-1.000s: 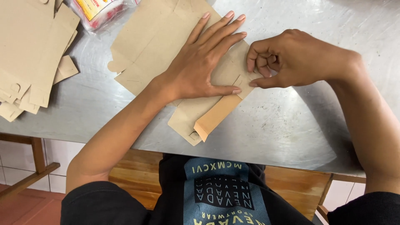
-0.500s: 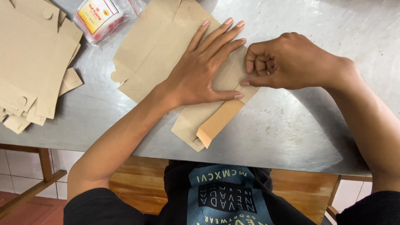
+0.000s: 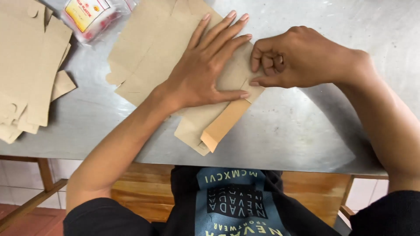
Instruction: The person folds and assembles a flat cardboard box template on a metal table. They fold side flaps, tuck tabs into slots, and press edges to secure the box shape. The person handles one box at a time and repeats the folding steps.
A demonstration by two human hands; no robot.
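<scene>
Head view: I'm pressing my flat, open left hand [image 3: 205, 70] on the cardboard blank [image 3: 153, 52], while my curled right hand [image 3: 297, 57] is pinching its flap [image 3: 225, 124]; creasing firmly along the fold looks best.

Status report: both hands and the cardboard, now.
Left hand flat, pressing the brown cardboard blank onto the metal table. Right hand curled, thumb on the folded flap. Stack of blanks and plastic packet lie apart, far left.
</scene>
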